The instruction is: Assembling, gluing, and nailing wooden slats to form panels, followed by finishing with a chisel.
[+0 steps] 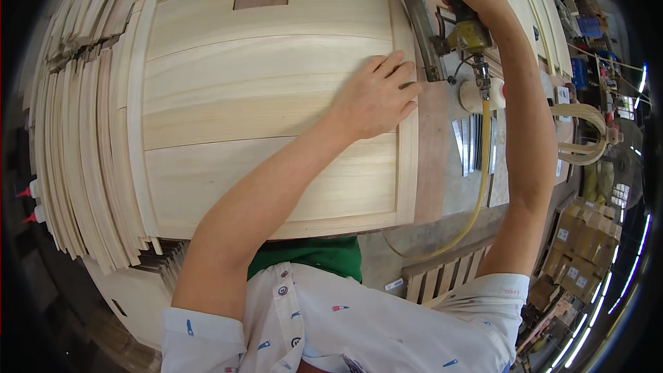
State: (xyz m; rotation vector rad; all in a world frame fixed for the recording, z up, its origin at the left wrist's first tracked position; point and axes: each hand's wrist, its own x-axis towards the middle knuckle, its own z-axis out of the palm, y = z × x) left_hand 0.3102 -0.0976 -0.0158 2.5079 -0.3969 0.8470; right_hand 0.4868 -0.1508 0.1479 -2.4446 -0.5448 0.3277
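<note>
hands (376,97) on panel (262,110), nail gun (442,21)

Cardboard boxes (583,242): a stack of brown cartons stands at the right edge of the view, below worktop level, near the person's right elbow. Each is rectangular, and several carry a small white rectangular label (572,273) on the face turned upward.

White label (394,284): one small oblong tag lies on the grey floor area just beside the left end of the wooden pallet (442,278), below the near edge of the worktop.

No screens or signs can be made out.
</note>
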